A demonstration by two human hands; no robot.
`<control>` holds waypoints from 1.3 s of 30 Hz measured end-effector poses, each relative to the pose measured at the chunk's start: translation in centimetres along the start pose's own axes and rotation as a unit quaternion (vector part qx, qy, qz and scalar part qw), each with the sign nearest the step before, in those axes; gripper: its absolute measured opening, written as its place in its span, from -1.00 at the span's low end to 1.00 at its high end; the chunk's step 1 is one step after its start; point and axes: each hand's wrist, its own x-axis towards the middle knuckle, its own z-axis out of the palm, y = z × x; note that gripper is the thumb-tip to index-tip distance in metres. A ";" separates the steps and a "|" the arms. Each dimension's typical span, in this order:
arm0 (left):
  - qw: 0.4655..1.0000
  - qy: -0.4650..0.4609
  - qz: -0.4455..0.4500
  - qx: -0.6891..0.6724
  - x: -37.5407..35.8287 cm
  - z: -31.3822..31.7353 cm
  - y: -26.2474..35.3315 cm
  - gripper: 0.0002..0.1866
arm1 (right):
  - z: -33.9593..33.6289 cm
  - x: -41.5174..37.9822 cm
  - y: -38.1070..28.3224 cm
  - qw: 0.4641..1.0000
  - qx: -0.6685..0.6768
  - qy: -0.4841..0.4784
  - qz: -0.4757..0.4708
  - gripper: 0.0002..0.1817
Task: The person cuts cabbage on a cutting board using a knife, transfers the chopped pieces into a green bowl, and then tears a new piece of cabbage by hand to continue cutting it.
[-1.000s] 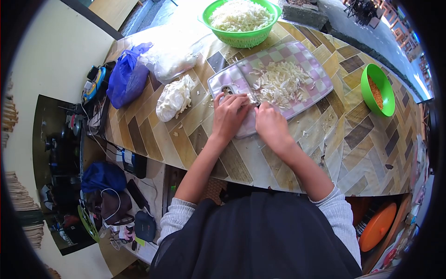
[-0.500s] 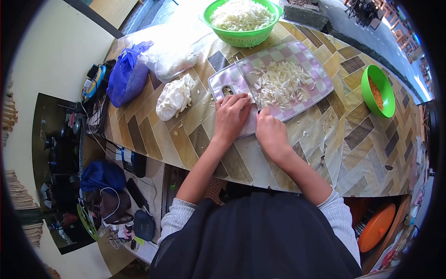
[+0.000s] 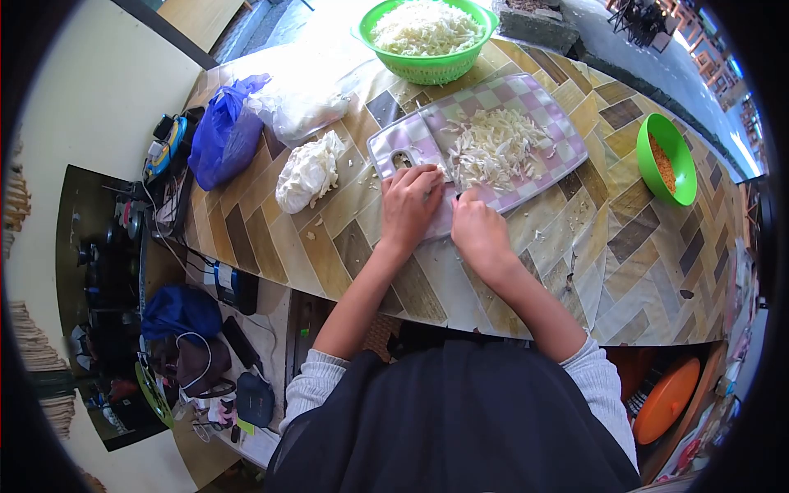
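Observation:
My right hand (image 3: 482, 236) is closed round the handle of a knife (image 3: 435, 146), whose blade points away across a pink-and-white checked cutting board (image 3: 562, 156). Just left of the blade, my left hand (image 3: 411, 205) presses down on the board with bent fingers, closed over a pale piece that is mostly hidden, probably cabbage. Shredded cabbage (image 3: 497, 148) lies in a heap on the board, right of the knife. A larger chunk of pale cabbage (image 3: 309, 172) rests on the table to the left of my left hand.
A green colander (image 3: 431, 67) heaped with shreds stands behind the board. At the right is a green bowl (image 3: 681, 156) with orange-brown contents. A blue plastic bag (image 3: 222, 135) and a clear bag (image 3: 306, 111) lie at the left on the wood-patterned tabletop (image 3: 526, 287).
Both hands keep nearly the same place and grip. The view has shifted very slightly; nothing was taken up or let go.

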 end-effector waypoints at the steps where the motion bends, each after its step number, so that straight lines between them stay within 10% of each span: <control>1: 1.000 0.000 0.001 -0.004 -0.1 0.0 -0.2 -0.81 | 0.4 0.3 0.1 1.000 -0.004 0.004 -0.003 -0.65; 39: 0.991 -0.048 -0.024 -0.126 0.0 -0.7 -1.6 -0.78 | 0.8 1.7 -0.1 1.000 0.019 0.007 -0.021 -0.64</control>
